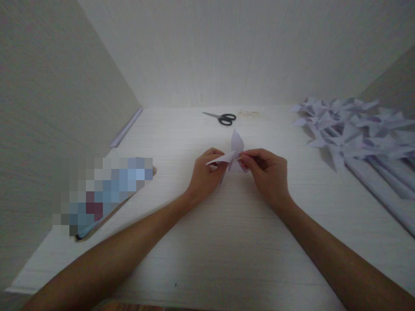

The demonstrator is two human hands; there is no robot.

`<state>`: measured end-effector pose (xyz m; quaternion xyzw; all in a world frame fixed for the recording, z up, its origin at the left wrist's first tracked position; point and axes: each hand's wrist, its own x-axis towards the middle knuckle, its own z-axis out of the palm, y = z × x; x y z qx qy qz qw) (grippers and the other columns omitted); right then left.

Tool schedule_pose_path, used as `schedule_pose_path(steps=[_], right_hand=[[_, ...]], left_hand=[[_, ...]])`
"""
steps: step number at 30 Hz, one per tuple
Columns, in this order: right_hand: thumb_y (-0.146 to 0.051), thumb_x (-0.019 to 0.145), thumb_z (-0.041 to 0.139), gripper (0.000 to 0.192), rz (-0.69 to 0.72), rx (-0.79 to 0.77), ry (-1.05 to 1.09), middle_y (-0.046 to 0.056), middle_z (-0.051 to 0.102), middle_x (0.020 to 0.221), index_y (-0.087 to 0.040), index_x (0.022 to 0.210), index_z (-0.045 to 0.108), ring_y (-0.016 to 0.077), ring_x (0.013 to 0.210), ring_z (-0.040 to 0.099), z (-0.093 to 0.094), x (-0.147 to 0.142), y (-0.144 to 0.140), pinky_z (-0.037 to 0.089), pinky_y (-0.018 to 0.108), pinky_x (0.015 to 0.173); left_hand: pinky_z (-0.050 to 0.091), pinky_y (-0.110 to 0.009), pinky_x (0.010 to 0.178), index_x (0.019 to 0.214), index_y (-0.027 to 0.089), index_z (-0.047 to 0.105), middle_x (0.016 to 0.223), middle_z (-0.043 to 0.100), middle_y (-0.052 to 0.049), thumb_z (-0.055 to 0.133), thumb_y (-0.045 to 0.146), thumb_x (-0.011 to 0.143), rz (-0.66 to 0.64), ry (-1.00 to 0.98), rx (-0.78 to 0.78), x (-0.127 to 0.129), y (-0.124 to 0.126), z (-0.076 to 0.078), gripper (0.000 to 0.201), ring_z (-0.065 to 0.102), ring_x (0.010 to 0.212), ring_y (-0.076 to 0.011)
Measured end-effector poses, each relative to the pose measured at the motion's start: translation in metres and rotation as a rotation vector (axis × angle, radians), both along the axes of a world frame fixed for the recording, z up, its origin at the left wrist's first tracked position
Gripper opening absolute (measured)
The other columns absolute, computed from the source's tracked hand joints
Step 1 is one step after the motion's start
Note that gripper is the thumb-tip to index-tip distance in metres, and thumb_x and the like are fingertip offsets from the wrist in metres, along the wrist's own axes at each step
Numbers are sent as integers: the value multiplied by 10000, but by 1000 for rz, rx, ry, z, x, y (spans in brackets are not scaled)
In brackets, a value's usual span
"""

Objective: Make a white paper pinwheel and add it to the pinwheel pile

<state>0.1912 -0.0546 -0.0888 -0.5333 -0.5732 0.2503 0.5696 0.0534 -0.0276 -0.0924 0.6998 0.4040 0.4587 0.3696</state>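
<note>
- Black-handled scissors (220, 117) are lying near the back wall (210, 52), their blades pointing left.
- Thin yellowish strands (249, 114) are resting just to their right, too faint to make out.
- A rolled paper stick (127, 128) is lying beside the left wall (48, 86).
- A pixelated bluish object (119, 188) is lying nearer the front on that side.
- White paper pinwheels (343, 141) are crowding together at the right, overlapping.
- More paper sticks (372, 191) are extending from them toward the front right.
- The pale table (233, 246) is showing faint streaks.
</note>
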Motion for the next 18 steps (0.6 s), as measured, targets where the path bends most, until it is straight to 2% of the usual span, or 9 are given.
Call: schedule_pose_path(steps=[8,13,18], right_hand=[[-149,697,565,68,-62,37,-35,-4,640,634,-157,720,628,98,548,584,-1,0,-2,480,225,543],[-154,692,570,60,-73,32,-32,-5,635,608,-160,711,626,107,537,584,0,0,-2,482,236,531],[-160,690,578,56,-74,27,1,-9,634,587,-157,717,627,105,527,585,-1,0,-1,482,230,524]], left_hand=[[407,-185,536,650,128,572,691,528,-1,553,143,640,-8,-10,-82,2,-2,5,26,508,622,-85],[380,-185,491,679,131,557,665,536,-2,527,216,673,-28,-58,-168,1,-2,3,90,500,576,-83],[375,-188,492,707,131,563,676,546,-6,507,221,691,-50,-56,-173,0,-1,1,108,502,579,-84]])
